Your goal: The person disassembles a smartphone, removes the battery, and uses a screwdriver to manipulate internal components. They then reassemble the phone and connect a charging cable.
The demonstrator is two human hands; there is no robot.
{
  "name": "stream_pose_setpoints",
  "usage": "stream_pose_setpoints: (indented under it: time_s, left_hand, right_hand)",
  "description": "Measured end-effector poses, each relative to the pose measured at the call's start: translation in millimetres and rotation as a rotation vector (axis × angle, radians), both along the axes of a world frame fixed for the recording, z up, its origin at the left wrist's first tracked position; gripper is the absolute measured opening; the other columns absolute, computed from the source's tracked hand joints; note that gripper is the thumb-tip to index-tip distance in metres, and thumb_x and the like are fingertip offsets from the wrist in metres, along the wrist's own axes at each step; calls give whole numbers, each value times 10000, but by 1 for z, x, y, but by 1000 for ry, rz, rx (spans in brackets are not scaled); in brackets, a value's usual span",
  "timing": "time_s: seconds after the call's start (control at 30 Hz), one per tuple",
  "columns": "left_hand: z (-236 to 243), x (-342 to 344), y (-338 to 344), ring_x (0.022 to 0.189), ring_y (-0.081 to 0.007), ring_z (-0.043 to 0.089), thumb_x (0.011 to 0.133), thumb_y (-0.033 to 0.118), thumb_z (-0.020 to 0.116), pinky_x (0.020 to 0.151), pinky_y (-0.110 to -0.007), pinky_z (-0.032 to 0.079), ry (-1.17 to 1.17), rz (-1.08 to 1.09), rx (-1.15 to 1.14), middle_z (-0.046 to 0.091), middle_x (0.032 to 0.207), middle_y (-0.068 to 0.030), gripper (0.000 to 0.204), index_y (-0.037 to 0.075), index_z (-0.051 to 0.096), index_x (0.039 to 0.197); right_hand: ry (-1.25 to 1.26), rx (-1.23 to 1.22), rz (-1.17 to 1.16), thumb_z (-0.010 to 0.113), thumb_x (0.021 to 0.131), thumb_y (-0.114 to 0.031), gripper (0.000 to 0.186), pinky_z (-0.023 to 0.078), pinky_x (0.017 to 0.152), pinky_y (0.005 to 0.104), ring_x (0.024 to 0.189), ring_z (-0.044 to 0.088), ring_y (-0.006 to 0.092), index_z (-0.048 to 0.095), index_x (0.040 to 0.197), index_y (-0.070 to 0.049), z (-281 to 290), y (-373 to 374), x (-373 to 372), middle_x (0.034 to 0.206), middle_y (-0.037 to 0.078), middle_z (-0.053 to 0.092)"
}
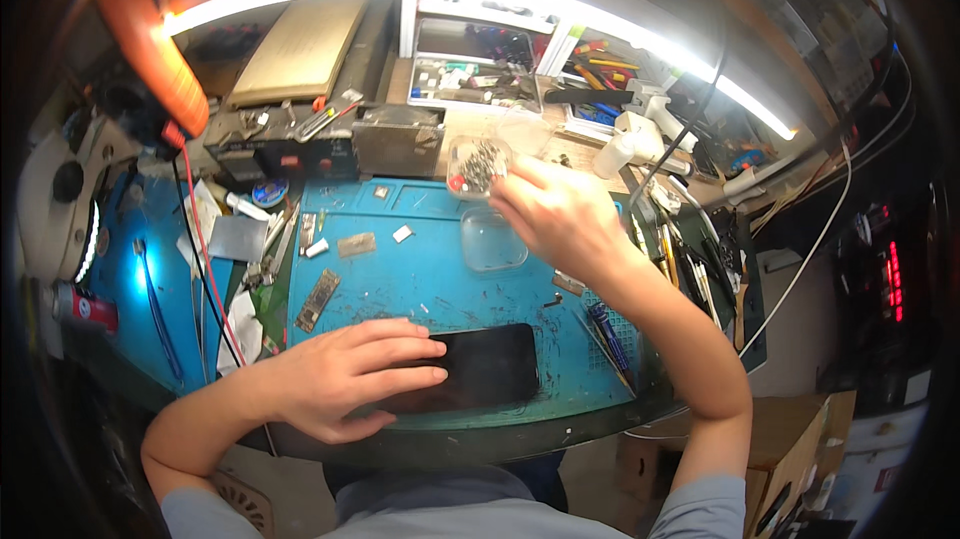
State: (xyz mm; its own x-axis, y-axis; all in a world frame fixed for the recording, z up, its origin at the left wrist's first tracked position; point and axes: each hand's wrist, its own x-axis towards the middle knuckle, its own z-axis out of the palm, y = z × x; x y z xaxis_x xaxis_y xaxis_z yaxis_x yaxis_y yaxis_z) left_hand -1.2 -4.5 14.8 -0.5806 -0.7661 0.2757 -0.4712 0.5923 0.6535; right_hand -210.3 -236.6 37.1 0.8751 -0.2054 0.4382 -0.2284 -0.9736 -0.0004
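My left hand (350, 376) lies palm down over the left part of a black smartphone (490, 364), its fingers stretched out and apart. The phone rests on the blue work mat (420, 289), dark glass side up. At the back of the mat my right hand (560, 209) has its fingers closed at the right front corner of a small clear plastic box (455, 159). Small silvery metal parts (484, 164) and something red are inside the box. Just in front of it, partly under my right hand, sits another clear plastic tray (490, 244).
Right of the phone lie a blue-handled screwdriver (607, 329) and tweezers (602, 347). A small circuit board (318, 301) and metal pieces sit on the left. A red can (85, 307) and an orange lamp arm (150, 49) are further left; many tools (690, 259) crowd the right.
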Motion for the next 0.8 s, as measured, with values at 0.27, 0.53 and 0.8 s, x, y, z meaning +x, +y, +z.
stream_pose_setpoints:
  time_s: [0.27, 0.53, 0.8]
  left_hand:
    - [0, 10, 8, 1016, -314, 686, 777, 58, 785, 922, -454, 535, 30, 368, -359, 720, 1152, -117, 387, 41, 704, 1156]
    - [-6, 22, -1, 1096, -331, 593, 776, 133, 845, 965, -435, 463, -3, 756, -186, 645, 1203, -128, 509, 46, 645, 1236]
    - [-9, 13, -1, 1200, -335, 527, 677, 204, 915, 1039, -463, 414, -97, 670, -141, 602, 1311, -85, 601, 105, 677, 1220]
  right_hand:
    - [135, 63, 273, 767, 811, -120, 104, 520, 579, 328, 698, 634, 178, 676, 862, -123, -3, 68, 8, 797, 8, 578]
    - [-12, 271, 208, 817, 828, -85, 119, 537, 574, 326, 672, 684, 224, 750, 926, -77, 11, 53, -6, 816, 54, 710]
    - [1, 285, -89, 808, 832, -64, 112, 537, 597, 337, 686, 679, 229, 741, 922, -59, 18, 48, -57, 802, 66, 697]
